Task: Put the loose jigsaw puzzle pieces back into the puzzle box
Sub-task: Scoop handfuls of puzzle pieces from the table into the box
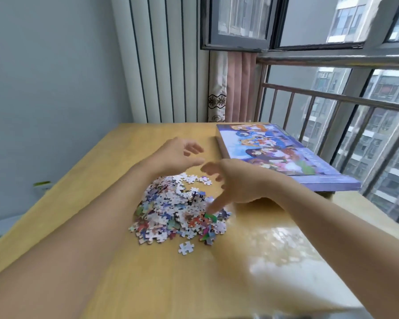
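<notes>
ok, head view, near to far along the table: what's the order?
Single loose white jigsaw piece → heaped pile of multicoloured jigsaw pieces → flat purple cartoon-printed puzzle box at the far right of the light wooden table.

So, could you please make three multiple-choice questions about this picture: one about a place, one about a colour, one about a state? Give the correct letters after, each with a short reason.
1. Where does the puzzle box lie relative to the pile of puzzle pieces?
A. Farther back and to the right, by the window
B. Under the pile
C. At the near left edge of the table

2. What colour is the side wall of the box?
A. Red
B. Purple-blue
C. Black

3. In what state is the box?
A. Closed, with the picture lid on
B. Open and half filled
C. Turned upside down

Answers:
1. A: the box sits on the table beyond the right hand, near the railing.
2. B: its near edge shows purple-blue.
3. A: the printed lid covers it, and no pieces show inside.
</notes>
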Demonstrator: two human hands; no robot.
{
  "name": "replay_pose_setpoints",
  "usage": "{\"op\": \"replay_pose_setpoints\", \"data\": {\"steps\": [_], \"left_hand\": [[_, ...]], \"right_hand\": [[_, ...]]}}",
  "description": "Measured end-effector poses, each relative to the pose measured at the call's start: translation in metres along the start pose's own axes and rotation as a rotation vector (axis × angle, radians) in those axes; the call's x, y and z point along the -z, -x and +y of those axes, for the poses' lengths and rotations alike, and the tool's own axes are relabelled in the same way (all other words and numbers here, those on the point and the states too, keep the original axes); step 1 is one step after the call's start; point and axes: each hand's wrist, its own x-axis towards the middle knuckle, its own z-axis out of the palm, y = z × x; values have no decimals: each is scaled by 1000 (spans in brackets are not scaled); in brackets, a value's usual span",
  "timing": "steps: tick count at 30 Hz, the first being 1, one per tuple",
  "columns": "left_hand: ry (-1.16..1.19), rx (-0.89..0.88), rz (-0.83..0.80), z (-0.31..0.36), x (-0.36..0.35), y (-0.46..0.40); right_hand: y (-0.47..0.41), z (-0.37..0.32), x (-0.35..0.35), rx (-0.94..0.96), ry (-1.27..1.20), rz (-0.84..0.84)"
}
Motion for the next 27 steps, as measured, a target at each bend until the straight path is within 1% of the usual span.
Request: {"op": "replay_pose_setpoints", "data": {"steps": [2,3,4,6,8,9,11,13,15,16,17,18,20,22,23,25,27], "left_hand": [[-108,87,80,-26,9,13],[-173,137,95,-38,10,19],[-231,180,100,-52,9,24],[-289,226,134,-75,3,31],[-268,269,201,-91,0,37],[-272,287,215,-97,1,38],[-254,301,185,-104,6,42],[-157,275,140,-108,12,47],[-119,234,104,-111,14,49],[-114,218,101,-112,12,49],[-99,203,107,-112,11,48],[-74,191,113,-112,9,47],[-11,177,121,-116,7,45],[37,175,137,-120,8,44],[52,176,155,-123,8,44],[65,184,184,-129,11,42],[55,196,179,-132,12,41]], "right_hand": [[-17,-3,-16,-85,93,-202],[-25,-3,-23,-114,80,-245],[-34,-2,-29,-151,8,-234],[-51,-2,-37,-227,-191,-118],[-63,-2,-42,-233,-276,-60],[-68,-3,-44,-216,-281,-64],[-75,-4,-45,-169,-306,-56],[-86,-7,-43,-155,-339,49],[-106,-9,-39,-168,-281,197],[-118,-9,-37,-178,-276,237],[-131,-10,-36,-192,-292,240],[-142,-10,-36,-213,-326,207],[-160,-13,-39,-214,-367,80],[-170,-16,-45,-157,-318,-66],[-172,-18,-47,-117,-280,-113],[-171,-24,-46,-50,-255,-150],[-164,-30,-41,18,-226,-170]]}}
